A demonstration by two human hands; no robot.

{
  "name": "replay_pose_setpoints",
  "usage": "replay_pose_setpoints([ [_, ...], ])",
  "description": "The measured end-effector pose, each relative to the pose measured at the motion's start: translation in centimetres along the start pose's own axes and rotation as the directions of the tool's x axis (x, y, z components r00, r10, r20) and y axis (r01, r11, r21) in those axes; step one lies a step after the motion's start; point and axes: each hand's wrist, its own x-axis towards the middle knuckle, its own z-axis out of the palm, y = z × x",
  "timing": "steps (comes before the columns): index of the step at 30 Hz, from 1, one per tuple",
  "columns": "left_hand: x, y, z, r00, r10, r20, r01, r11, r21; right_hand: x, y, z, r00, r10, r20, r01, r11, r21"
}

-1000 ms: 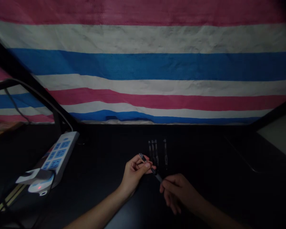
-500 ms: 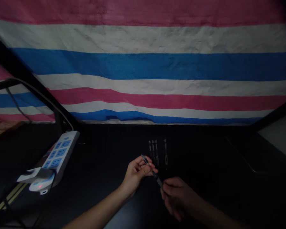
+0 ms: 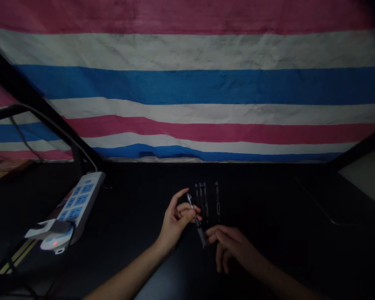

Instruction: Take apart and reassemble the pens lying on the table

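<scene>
A slim pen (image 3: 199,229) with a clear upper end and a dark lower part is pinched between the thumb and fingers of my left hand (image 3: 173,223). It is held tilted, its clear end up and its dark end toward me; the index finger is raised off it. Beside the lower end is my right hand (image 3: 234,246), fingers apart and not gripping, the fingertips at or very near the pen. Behind the hands, several similar pens lie on the dark table, among them a separate pen (image 3: 218,200) to the right of a close group of pens (image 3: 205,198).
A white power strip (image 3: 89,189) with a plugged-in white adapter (image 3: 48,228) and a red light lies at the left, cables around it. A striped sheet (image 3: 206,87) hangs behind the black table (image 3: 137,196). A dark flat panel (image 3: 337,200) is at the right.
My right hand has loosened its hold on the pen's lower end and its fingers have spread. The pen has turned more upright in my left hand, whose index finger has lifted.
</scene>
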Motion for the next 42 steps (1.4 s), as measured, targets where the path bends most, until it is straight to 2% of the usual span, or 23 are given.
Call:
replay_pose_setpoints([
  [3, 0.2, 0.1, -0.3, 0.999, 0.034, -0.013, -0.033, 0.998, 0.052, 0.1, -0.2, -0.2, 0.997, -0.062, -0.050, 0.058, 0.995, -0.079],
  [7, 0.3, 0.0, -0.5, 0.999, 0.040, 0.007, -0.040, 0.995, 0.094, 0.3, 0.0, -0.5, 0.998, -0.039, -0.056, 0.036, 0.998, -0.050],
  [12, 0.1, -0.1, -0.5, 0.998, 0.061, -0.020, -0.058, 0.990, 0.128, 0.3, 0.2, -0.4, 0.999, -0.018, -0.050, 0.017, 0.999, -0.035],
  [19, 0.1, 0.0, -0.6, 0.999, 0.002, -0.053, 0.005, 0.990, 0.142, 0.1, -0.1, -0.1, 0.998, -0.010, -0.059, 0.007, 0.998, -0.055],
  [24, 0.5, 0.1, -0.7, 0.994, 0.041, -0.099, -0.027, 0.990, 0.142, 0.2, 0.0, -0.1, 0.998, -0.021, -0.058, 0.018, 0.999, -0.052],
  [29, 1.3, 0.4, -0.9, 0.994, 0.081, -0.076, -0.069, 0.986, 0.150, 0.2, 0.0, -0.1, 0.997, -0.029, -0.067, 0.026, 0.999, -0.046],
  [35, 3.1, -0.2, -1.8, 0.986, 0.155, -0.069, -0.130, 0.950, 0.284, 0.1, -0.6, -0.1, 0.997, -0.017, -0.069, 0.013, 0.999, -0.051],
  [39, 4.0, -0.9, -2.7, 0.963, 0.260, -0.078, -0.201, 0.877, 0.437, 0.1, -0.9, 0.0, 0.998, -0.009, -0.070, 0.005, 0.998, -0.061],
  [42, 4.1, -1.0, -2.8, 0.966, 0.255, -0.046, -0.191, 0.822, 0.537, 0.1, -0.9, 0.0, 0.997, -0.019, -0.070, 0.014, 0.997, -0.078],
])
